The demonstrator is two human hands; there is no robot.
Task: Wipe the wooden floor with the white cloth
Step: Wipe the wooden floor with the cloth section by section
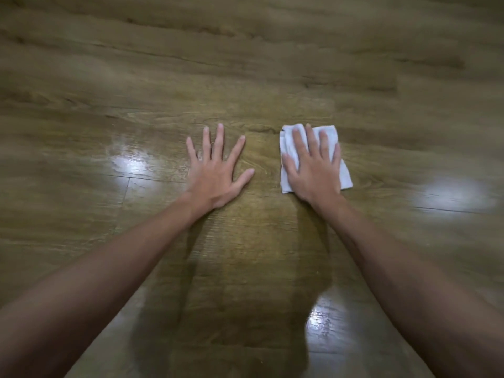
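A folded white cloth (345,174) lies flat on the wooden floor (245,77), right of centre. My right hand (313,170) presses down on top of it, palm flat and fingers spread, covering most of the cloth. My left hand (215,170) rests flat on the bare floor to the left of the cloth, fingers fanned apart and holding nothing. A gap of bare planks separates the two hands. Both forearms reach in from the bottom corners.
Brown wood-grain planks fill the whole view. Bright glare patches shine on the floor at the left (128,162), far right (452,192) and lower right (327,320). My shadow darkens the planks between the arms.
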